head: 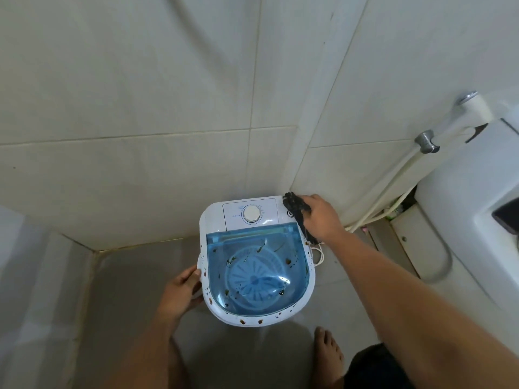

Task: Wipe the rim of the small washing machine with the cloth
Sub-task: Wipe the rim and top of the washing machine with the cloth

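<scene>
A small white washing machine (214, 220) with a clear blue lid (255, 265) stands on the floor in a tiled corner. Brown spots dot its white rim (254, 321) along the front and right side, and dark smears lie on the lid. My right hand (323, 217) grips a dark cloth (295, 206) and presses it on the machine's back right corner, beside the control panel with its white dial (251, 214). My left hand (182, 287) holds the machine's left side, fingers curled on the rim.
Tiled walls close in behind and to the left. At the right stand a white toilet tank (471, 197) and a spray hose (393, 186) on its holder. A white cord (318, 255) hangs by the machine's right side. My bare foot (327, 352) rests on the floor in front.
</scene>
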`<state>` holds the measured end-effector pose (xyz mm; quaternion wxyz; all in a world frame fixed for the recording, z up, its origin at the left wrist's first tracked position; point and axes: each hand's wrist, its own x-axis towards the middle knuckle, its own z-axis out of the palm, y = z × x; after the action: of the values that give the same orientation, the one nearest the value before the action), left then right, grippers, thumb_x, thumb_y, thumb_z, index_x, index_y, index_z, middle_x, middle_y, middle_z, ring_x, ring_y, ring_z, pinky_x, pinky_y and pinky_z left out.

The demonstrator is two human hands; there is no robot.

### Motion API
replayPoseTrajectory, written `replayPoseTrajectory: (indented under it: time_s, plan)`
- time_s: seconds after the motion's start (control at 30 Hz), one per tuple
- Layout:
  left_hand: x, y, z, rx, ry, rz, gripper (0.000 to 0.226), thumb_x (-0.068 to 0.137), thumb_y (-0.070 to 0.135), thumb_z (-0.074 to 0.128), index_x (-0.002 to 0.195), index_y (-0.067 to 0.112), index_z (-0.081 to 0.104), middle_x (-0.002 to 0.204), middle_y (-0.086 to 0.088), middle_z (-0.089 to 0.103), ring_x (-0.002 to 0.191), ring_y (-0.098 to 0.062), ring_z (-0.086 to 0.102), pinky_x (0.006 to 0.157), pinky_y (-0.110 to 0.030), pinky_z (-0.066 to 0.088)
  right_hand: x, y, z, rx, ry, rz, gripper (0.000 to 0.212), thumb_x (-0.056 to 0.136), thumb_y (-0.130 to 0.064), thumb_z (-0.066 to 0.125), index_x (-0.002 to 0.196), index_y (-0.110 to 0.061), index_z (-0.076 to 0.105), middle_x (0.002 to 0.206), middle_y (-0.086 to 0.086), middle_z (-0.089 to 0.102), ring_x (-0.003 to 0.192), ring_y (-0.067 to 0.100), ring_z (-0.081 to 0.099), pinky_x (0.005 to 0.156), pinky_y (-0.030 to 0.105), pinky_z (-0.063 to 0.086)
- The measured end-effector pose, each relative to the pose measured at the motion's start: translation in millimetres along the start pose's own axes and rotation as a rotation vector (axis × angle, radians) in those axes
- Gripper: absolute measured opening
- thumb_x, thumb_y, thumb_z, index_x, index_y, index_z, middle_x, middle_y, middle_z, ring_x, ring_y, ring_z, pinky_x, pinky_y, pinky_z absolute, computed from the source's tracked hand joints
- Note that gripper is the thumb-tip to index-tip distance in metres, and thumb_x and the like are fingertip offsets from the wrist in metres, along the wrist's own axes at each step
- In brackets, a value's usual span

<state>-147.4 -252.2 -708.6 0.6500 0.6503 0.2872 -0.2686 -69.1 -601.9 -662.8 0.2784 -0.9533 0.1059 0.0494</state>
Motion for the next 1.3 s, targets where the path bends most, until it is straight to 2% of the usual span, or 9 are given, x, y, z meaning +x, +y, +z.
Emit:
replayPoseTrajectory:
  time_s: [0.1,0.23,0.43,0.73,0.93,1.0,1.07,1.2,1.3]
  plan:
    - [1,-1,1,-0.005,-0.004,-0.005,0.024,0.103,0.019,0.053,0.123,0.023,0.064,0.112,-0.005,0.074,0.109,-0.024,0.068,0.092,-0.042,0.055,4,15,-35,0.036,-0.178,0.094,0.034,0.09,0.001,0.057,0.116,-0.014,0.073,0.099,0.005,0.069,0.103,0.031,0.067,0.087,0.032,0.049]
    - [2,0,1,0.0,-0.002,0.0,0.025,0.103,0.02,0.053,0.124,0.023,0.064,0.114,-0.007,0.073,0.106,-0.023,0.069,0.091,-0.042,0.055,8,17,-42,0.127,-0.054,0.139,0.043,0.086,0.003,0.055,0.12,-0.016,0.072,0.101,0.005,0.071,0.101,0.027,0.067,0.084,0.028,0.046]
    - [1,0,2,0.033,-0.004,0.004,0.03,0.103,0.021,0.051,0.131,0.018,0.062,0.119,-0.008,0.071,0.112,-0.024,0.066,0.091,-0.041,0.055,-23,16,22,0.199,0.092,0.118,0.044,0.095,-0.005,0.048,0.133,-0.021,0.064,0.124,0.012,0.062,0.114,0.029,0.06,0.098,0.026,0.04]
    - [3,-1,3,0.029,0.007,0.013,0.032,0.103,0.02,0.051,0.133,0.017,0.062,0.121,-0.009,0.07,0.117,-0.026,0.064,0.095,-0.046,0.054,-92,44,24,0.199,0.065,-0.013,0.047,0.092,0.007,0.049,0.13,-0.017,0.066,0.117,0.001,0.059,0.112,0.022,0.059,0.108,0.033,0.041]
    - [1,-3,4,0.03,0.025,0.019,0.029,0.103,0.021,0.053,0.13,0.02,0.063,0.118,-0.008,0.072,0.114,-0.025,0.066,0.093,-0.046,0.055,-93,53,-21,0.17,-0.275,-0.036,0.049,0.09,0.006,0.055,0.118,-0.03,0.073,0.107,-0.008,0.074,0.097,0.008,0.069,0.094,0.03,0.051]
    - [3,-4,3,0.03,0.03,0.015,0.03,0.102,0.022,0.053,0.13,0.02,0.064,0.117,-0.008,0.072,0.114,-0.025,0.066,0.092,-0.045,0.055,-70,44,-39,0.23,-0.19,0.022,0.043,0.092,0.003,0.056,0.116,-0.029,0.074,0.103,-0.005,0.076,0.092,0.011,0.07,0.087,0.032,0.053]
    - [5,-5,2,0.032,0.026,0.009,0.03,0.102,0.022,0.054,0.13,0.019,0.064,0.116,-0.007,0.073,0.114,-0.026,0.066,0.094,-0.047,0.055,-46,32,-43,0.226,-0.024,0.026,0.045,0.089,0.002,0.056,0.12,-0.026,0.072,0.115,0.002,0.072,0.104,0.021,0.067,0.097,0.036,0.051]
    - [3,-2,2,0.021,0.013,-0.006,0.026,0.103,0.02,0.053,0.126,0.02,0.064,0.116,-0.009,0.073,0.113,-0.027,0.066,0.091,-0.045,0.055,-31,8,0,0.138,-0.023,-0.032,0.047,0.09,-0.005,0.056,0.13,-0.027,0.065,0.121,0.007,0.063,0.111,0.029,0.062,0.103,0.039,0.048]
    - [5,0,1,0.005,-0.009,-0.02,0.025,0.102,0.018,0.054,0.125,0.02,0.064,0.117,-0.01,0.073,0.113,-0.027,0.066,0.084,-0.042,0.056,-20,-3,19,0.126,0.191,-0.003,0.053,0.091,-0.005,0.052,0.14,-0.025,0.056,0.124,0.005,0.057,0.111,0.027,0.059,0.099,0.043,0.051]
